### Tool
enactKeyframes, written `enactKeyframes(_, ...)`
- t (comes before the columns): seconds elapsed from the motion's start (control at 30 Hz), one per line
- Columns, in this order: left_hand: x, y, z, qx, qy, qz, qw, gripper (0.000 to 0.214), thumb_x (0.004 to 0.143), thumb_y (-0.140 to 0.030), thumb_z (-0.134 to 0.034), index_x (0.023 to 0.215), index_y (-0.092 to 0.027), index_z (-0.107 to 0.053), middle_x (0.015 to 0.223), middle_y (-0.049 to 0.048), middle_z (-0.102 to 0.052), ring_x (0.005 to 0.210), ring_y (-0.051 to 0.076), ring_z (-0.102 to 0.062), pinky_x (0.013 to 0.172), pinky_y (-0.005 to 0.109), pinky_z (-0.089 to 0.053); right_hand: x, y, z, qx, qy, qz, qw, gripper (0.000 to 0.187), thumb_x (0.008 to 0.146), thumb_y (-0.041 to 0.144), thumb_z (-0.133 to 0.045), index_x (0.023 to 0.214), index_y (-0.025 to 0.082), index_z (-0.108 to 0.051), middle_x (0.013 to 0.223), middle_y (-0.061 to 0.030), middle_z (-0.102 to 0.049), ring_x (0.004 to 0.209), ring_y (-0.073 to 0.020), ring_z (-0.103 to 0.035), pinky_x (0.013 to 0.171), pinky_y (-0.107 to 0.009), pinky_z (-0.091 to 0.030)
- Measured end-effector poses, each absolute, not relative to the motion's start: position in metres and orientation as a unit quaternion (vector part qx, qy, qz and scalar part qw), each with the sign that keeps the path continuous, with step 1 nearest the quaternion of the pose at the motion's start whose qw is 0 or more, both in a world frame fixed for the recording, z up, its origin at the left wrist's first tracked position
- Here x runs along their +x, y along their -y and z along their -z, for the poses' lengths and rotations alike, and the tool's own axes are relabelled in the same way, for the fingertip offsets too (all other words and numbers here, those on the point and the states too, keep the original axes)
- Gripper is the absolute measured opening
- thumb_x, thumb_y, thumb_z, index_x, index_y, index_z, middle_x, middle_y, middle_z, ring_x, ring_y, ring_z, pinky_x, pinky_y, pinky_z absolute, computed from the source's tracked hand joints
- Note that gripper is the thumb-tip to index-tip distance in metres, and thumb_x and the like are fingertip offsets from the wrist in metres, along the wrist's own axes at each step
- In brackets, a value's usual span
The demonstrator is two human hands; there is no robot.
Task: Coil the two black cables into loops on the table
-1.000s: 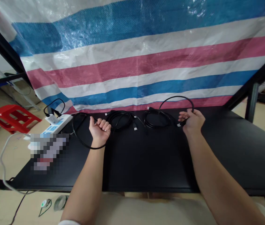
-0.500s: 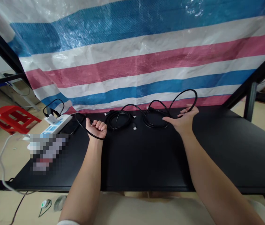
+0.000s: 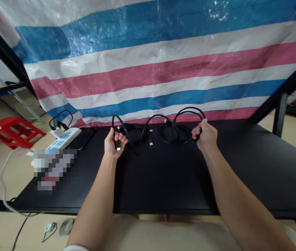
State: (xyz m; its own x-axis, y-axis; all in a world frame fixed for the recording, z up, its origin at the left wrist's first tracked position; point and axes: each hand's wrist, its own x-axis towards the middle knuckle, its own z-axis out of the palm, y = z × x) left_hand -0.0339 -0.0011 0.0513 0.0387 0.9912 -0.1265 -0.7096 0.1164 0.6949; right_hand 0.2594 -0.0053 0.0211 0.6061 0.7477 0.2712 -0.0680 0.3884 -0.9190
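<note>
My left hand is closed round a black cable near its plug end, lifted a little above the black table. That black cable arches across to my right hand, whose fingers are closed on its looped part. Beneath the arch lie two coiled black cables, one between my hands and one just left of my right hand.
A white power strip with a plugged-in black lead lies at the table's left rear, a dark phone beside it. A striped tarp hangs behind. A red stool stands on the floor at left.
My left hand moved right and up, now pinching the cable near its plug. My right hand turned from palm-up to a closed grip, and the raised loop dropped lower.
</note>
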Motion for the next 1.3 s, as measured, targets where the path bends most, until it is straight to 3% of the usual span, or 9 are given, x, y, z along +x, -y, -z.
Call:
enactKeyframes(0.2, -0.025, 0.004, -0.049, 0.265, -0.302, -0.604, 0.689, 0.059, 0.09, -0.032, -0.046, 0.035, -0.017, -0.03, 0.05, 0.0017, -0.048, 0.05, 0.01, -0.05, 0.054, 0.023, -0.046, 0.237, 0.01, -0.018, -0.61, 0.426, -0.131, 0.655, 0.059, 0.033, 0.033, -0.086, 0.074, 0.023, -0.045, 0.061, 0.0094, -0.043, 0.054, -0.01, -0.045, 0.053, -0.026, -0.043)
enactKeyframes(0.3, -0.027, 0.003, -0.047, 0.268, -0.29, -0.614, 0.684, 0.059, 0.088, -0.03, -0.048, 0.034, -0.017, -0.029, 0.055, 0.0032, -0.054, 0.056, 0.011, -0.055, 0.058, 0.023, -0.047, 0.236, 0.011, -0.02, -0.659, 0.401, -0.099, 0.629, 0.048, 0.042, 0.034, -0.082, 0.071, 0.023, -0.046, 0.06, 0.007, -0.046, 0.056, -0.0122, -0.047, 0.055, -0.029, -0.043)
enactKeyframes(0.4, -0.029, 0.002, -0.045, 0.27, -0.285, -0.617, 0.682, 0.058, 0.085, -0.031, -0.05, 0.033, -0.017, -0.03, 0.062, 0.0052, -0.062, 0.065, 0.013, -0.061, 0.063, 0.025, -0.047, 0.241, 0.011, -0.025, -0.627, 0.357, -0.2, 0.663, 0.038, 0.061, 0.05, -0.072, 0.063, 0.023, -0.045, 0.053, 0.0048, -0.048, 0.046, -0.0107, -0.043, 0.043, -0.025, -0.037)
enactKeyframes(0.5, -0.024, 0.002, -0.043, 0.275, -0.292, -0.607, 0.686, 0.057, 0.083, -0.031, -0.052, 0.032, -0.017, -0.03, 0.077, 0.0077, -0.069, 0.082, 0.017, -0.065, 0.072, 0.027, -0.047, 0.241, 0.012, -0.03, -0.524, 0.333, -0.381, 0.685, 0.049, 0.066, 0.068, -0.061, 0.058, 0.023, -0.042, 0.043, 0.0062, -0.04, 0.037, -0.0096, -0.035, 0.033, -0.022, -0.026)
enactKeyframes(0.7, 0.003, 0.009, -0.034, 0.283, -0.308, -0.565, 0.711, 0.055, 0.076, -0.037, -0.061, 0.035, -0.016, -0.032, 0.107, 0.0098, -0.068, 0.113, 0.028, -0.056, 0.088, 0.039, -0.045, 0.212, 0.019, -0.031, -0.367, 0.342, -0.583, 0.639, 0.066, 0.066, 0.08, -0.05, 0.049, 0.023, -0.019, 0.038, 0.0067, -0.017, 0.041, -0.0119, -0.03, 0.032, -0.021, -0.027)
enactKeyframes(0.87, 0.018, 0.013, -0.029, 0.245, -0.314, -0.562, 0.725, 0.056, 0.076, -0.04, -0.062, 0.036, -0.016, -0.032, 0.105, 0.0097, -0.067, 0.114, 0.03, -0.055, 0.085, 0.042, -0.048, 0.188, 0.026, -0.026, -0.311, 0.353, -0.618, 0.63, 0.073, 0.036, 0.091, -0.055, 0.051, 0.024, -0.029, 0.043, 0.0075, -0.023, 0.045, -0.0114, -0.03, 0.036, -0.023, -0.029)
enactKeyframes(1.0, 0.022, 0.011, -0.025, 0.218, -0.334, -0.606, 0.688, 0.051, 0.076, -0.039, -0.064, 0.04, -0.017, -0.037, 0.098, 0.0084, -0.068, 0.117, 0.029, -0.054, 0.086, 0.038, -0.047, 0.175, 0.03, -0.023, -0.274, 0.382, -0.631, 0.617, 0.074, 0.017, 0.075, -0.075, 0.06, 0.024, -0.042, 0.053, 0.0067, -0.039, 0.05, -0.0106, -0.033, 0.042, -0.024, -0.035)
enactKeyframes(1.13, 0.026, 0.008, -0.019, 0.212, -0.349, -0.635, 0.656, 0.049, 0.073, -0.036, -0.069, 0.041, -0.017, -0.037, 0.089, 0.0071, -0.069, 0.117, 0.026, -0.055, 0.088, 0.034, -0.045, 0.171, 0.031, -0.022, -0.266, 0.398, -0.648, 0.593, 0.058, 0.036, 0.051, -0.085, 0.056, 0.023, -0.038, 0.051, 0.0063, -0.038, 0.049, -0.0099, -0.03, 0.04, -0.021, -0.03)
enactKeyframes(1.3, 0.029, 0.009, -0.015, 0.216, -0.355, -0.625, 0.661, 0.039, 0.075, -0.027, -0.069, 0.044, -0.015, -0.048, 0.085, 0.006, -0.069, 0.1, 0.02, -0.063, 0.081, 0.028, -0.047, 0.18, 0.033, -0.023, -0.246, 0.388, -0.676, 0.576, 0.037, 0.054, 0.032, -0.063, 0.048, 0.023, -0.028, 0.046, 0.0042, -0.03, 0.048, -0.0115, -0.029, 0.036, -0.021, -0.026)
